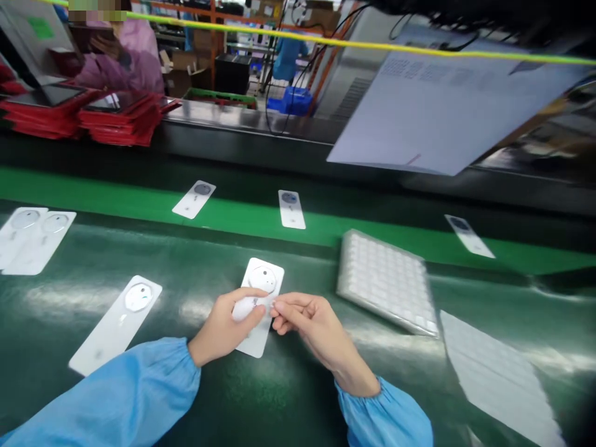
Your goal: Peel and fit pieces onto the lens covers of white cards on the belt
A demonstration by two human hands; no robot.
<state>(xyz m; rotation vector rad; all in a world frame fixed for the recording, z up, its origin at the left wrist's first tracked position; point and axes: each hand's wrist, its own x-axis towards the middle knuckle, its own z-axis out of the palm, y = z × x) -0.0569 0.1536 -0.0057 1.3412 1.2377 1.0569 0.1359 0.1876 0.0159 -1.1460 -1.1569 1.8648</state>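
My left hand (229,327) is closed around a small white rounded device (244,307) with tiny dark print, held between thumb and fingers. At its right end the fingertips of my right hand (305,316) are pinched together; whatever lies in them is too small to name. Both hands are above a white card (254,346) with a round part (261,275) near its top, lying on the green bench. Left of my hands rests another white card (103,332) with a similar round part, partly under my blue sleeve.
A tray of several white pieces (386,279) sits right of my hands, beside a white sheet (500,372). Overlapping cards (35,248) lie far left. More cards (292,211) lie on the bright green strip. Red stacks (118,118) and a person in pink (139,56) are behind; a paper sheet (419,112) hangs above.
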